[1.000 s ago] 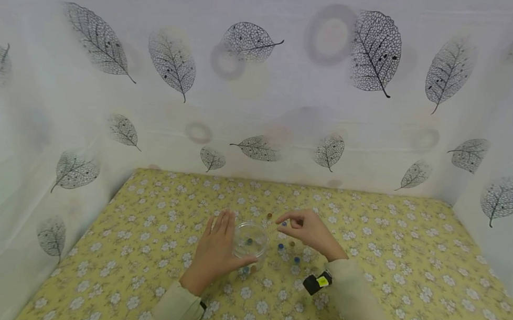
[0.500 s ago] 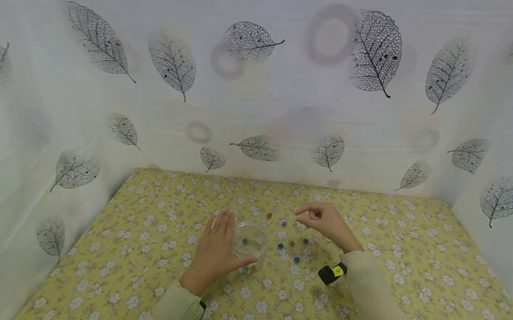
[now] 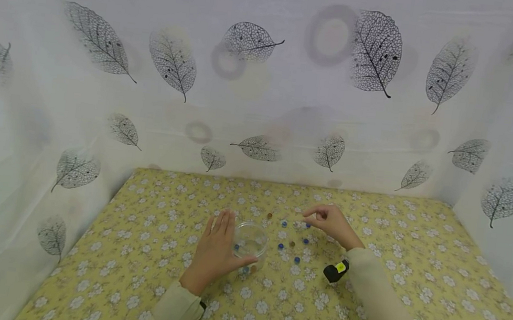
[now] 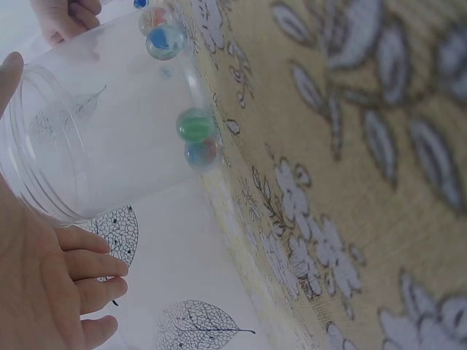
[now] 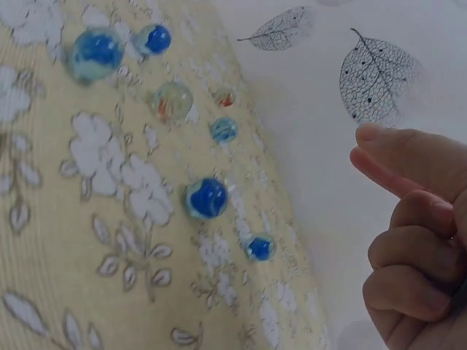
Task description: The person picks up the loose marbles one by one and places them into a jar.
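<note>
A clear round jar stands on the flowered cloth, its mouth up. My left hand rests against its left side with straight fingers, the thumb reaching across the near side. The left wrist view shows several glass marbles low in the jar, among them a green marble and a blue marble. To the jar's right, my right hand hovers above the table close to a blue marble. Its thumb and index fingertips are near each other, the other fingers curled; the right wrist view shows nothing between them.
Several loose marbles lie right of the jar, including a dark blue marble, a clear one with red streaks and an amber marble. A white leaf-print curtain surrounds the table on the back and sides.
My right hand has moved right, away from the jar, then slightly farther right. One marble inside the jar has shifted left toward my left hand. The left hand has stayed put.
</note>
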### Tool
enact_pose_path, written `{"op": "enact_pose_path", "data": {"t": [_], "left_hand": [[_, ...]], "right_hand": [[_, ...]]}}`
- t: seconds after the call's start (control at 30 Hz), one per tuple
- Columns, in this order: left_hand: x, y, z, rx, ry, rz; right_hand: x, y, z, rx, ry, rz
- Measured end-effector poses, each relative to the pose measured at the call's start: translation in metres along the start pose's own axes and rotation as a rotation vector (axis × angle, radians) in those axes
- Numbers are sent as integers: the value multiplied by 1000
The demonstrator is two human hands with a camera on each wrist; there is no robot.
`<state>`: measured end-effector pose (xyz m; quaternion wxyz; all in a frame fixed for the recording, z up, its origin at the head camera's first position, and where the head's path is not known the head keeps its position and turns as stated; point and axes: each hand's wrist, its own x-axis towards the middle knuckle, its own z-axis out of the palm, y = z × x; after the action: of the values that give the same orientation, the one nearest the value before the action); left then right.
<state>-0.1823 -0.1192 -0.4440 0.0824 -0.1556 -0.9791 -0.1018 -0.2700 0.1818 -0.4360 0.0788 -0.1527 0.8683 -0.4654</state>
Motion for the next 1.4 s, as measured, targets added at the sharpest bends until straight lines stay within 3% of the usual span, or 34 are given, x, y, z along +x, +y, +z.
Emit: {"op": "enact_pose_path", "data": {"t": [0.1,0.2,0.37,0.73,1.4], "left_hand": [[0,-1,0,0,1,3],[0,-1,1,0,2,5],[0,-1,3,2,0,0],[1,-1,2,-1,0,-8],[0,-1,1,-4,-3,-3]], "right_hand": [[-5,-11,-2,-5,-14,3],[-5,-9,-2,-12,-23,19],[7,23,1,-11,-16,14],[15,44,3,-20,-35,41],[14,51,6,-63,-43,53]]}}
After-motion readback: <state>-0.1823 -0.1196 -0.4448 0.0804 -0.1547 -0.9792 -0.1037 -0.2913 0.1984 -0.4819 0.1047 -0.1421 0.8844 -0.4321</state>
